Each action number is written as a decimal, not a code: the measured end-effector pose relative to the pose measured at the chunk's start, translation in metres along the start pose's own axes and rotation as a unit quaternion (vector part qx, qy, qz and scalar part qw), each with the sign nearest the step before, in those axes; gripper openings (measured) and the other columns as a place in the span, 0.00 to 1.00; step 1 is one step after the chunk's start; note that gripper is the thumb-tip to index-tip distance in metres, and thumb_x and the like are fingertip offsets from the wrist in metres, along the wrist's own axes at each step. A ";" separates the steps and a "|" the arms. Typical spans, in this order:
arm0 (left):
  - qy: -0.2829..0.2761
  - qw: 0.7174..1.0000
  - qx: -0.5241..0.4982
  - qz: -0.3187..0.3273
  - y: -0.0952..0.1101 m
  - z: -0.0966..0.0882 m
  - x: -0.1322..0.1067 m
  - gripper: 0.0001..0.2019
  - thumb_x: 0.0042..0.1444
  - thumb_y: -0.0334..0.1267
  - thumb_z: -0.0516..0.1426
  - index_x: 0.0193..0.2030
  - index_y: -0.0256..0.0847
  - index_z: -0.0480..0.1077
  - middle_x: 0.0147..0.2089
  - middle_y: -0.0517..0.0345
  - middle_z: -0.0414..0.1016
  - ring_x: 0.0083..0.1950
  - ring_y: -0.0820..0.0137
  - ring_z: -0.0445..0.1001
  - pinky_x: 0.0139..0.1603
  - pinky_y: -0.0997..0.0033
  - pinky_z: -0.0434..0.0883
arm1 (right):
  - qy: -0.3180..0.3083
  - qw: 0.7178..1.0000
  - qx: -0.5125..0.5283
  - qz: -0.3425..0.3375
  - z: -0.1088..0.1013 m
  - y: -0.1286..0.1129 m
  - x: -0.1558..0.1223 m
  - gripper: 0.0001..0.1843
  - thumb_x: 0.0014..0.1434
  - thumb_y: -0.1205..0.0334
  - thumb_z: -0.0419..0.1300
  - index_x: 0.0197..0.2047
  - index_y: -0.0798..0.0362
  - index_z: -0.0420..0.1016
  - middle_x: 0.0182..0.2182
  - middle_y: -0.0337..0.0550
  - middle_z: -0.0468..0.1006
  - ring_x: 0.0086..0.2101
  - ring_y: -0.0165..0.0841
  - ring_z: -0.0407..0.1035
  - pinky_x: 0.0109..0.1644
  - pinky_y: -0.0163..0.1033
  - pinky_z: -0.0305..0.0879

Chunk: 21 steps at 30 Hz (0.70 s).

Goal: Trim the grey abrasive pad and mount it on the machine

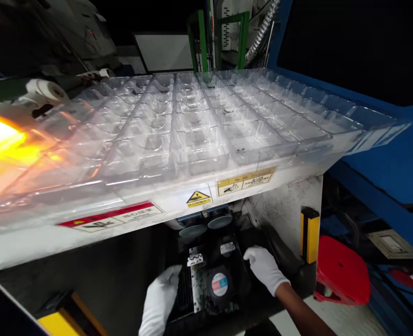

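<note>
Left hand (pixel 159 301), right hand (pixel 265 269): white gloves (pixel 260 263), probably cotton.

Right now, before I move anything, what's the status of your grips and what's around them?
Left grip against finned heat sink; right grip on black fan unit. White machine ledge overhead, clear plastic tray on it.

- We look from one head-worn camera, facing forward and down.
- We sit close above the clear plastic blister trays (pixel 178 121), which fill the upper frame.
- We see the left gloved hand (pixel 159 301) and right gloved hand (pixel 264 270) low in frame.
</note>
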<state>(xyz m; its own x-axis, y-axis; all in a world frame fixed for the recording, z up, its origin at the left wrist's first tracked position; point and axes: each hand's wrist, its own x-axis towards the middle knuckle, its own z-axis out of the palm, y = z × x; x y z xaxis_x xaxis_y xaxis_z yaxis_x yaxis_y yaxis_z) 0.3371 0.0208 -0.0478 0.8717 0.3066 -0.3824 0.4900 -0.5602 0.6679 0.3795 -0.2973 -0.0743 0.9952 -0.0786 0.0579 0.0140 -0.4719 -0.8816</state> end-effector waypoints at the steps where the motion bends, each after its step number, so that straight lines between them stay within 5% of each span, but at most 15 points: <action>1: -0.015 0.998 -0.052 0.029 0.011 0.000 0.003 0.18 0.59 0.47 0.53 0.46 0.44 0.81 0.52 0.49 0.84 0.56 0.53 0.79 0.62 0.56 0.71 | -0.044 0.998 0.033 -0.004 0.002 -0.005 0.004 0.15 0.65 0.56 0.61 0.28 0.53 0.76 0.26 0.37 0.78 0.29 0.31 0.73 0.38 0.39 0.72; 3: -0.057 0.985 -0.139 0.084 0.035 -0.002 0.013 0.21 0.58 0.53 0.55 0.47 0.42 0.80 0.53 0.51 0.83 0.58 0.56 0.78 0.63 0.61 0.71 | -0.105 0.989 0.106 -0.015 0.007 -0.023 0.018 0.16 0.67 0.58 0.56 0.32 0.53 0.79 0.30 0.40 0.82 0.34 0.33 0.76 0.44 0.42 0.72; 6: -0.094 0.965 -0.210 0.126 0.064 -0.004 0.030 0.22 0.54 0.52 0.62 0.49 0.38 0.80 0.54 0.47 0.82 0.59 0.54 0.77 0.66 0.57 0.70 | -0.176 0.963 0.203 -0.030 0.016 -0.053 0.045 0.17 0.66 0.55 0.54 0.42 0.53 0.83 0.42 0.44 0.85 0.45 0.36 0.78 0.55 0.42 0.71; 12: -0.093 0.946 -0.283 0.128 0.080 0.002 0.032 0.23 0.53 0.50 0.66 0.50 0.34 0.80 0.54 0.45 0.82 0.59 0.49 0.77 0.67 0.51 0.68 | -0.209 0.936 0.283 -0.021 0.034 -0.069 0.068 0.20 0.60 0.49 0.61 0.44 0.56 0.84 0.46 0.52 0.85 0.49 0.41 0.77 0.61 0.48 0.68; 17: -0.022 0.938 -0.332 0.098 0.065 -0.005 -0.014 0.22 0.56 0.50 0.64 0.51 0.37 0.79 0.55 0.46 0.82 0.61 0.52 0.75 0.69 0.52 0.66 | -0.130 0.946 0.294 0.031 0.014 -0.058 0.046 0.17 0.60 0.49 0.63 0.41 0.55 0.84 0.45 0.50 0.85 0.49 0.43 0.76 0.61 0.49 0.67; 21: 0.122 0.917 -0.379 0.009 0.010 0.010 -0.099 0.20 0.57 0.52 0.63 0.49 0.41 0.79 0.54 0.50 0.82 0.60 0.56 0.76 0.67 0.59 0.68 | -0.097 0.947 0.297 0.078 -0.009 -0.035 0.004 0.23 0.64 0.44 0.57 0.51 0.52 0.79 0.44 0.48 0.84 0.46 0.43 0.77 0.56 0.49 0.71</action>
<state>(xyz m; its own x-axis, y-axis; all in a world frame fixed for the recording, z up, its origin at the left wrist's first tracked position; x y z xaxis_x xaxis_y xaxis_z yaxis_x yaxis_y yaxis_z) 0.2557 -0.0234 -0.0097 0.8102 0.5178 -0.2748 0.2616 0.1000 0.9600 0.3821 -0.2895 -0.0390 0.9879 0.0827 -0.1310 -0.1399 0.1143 -0.9835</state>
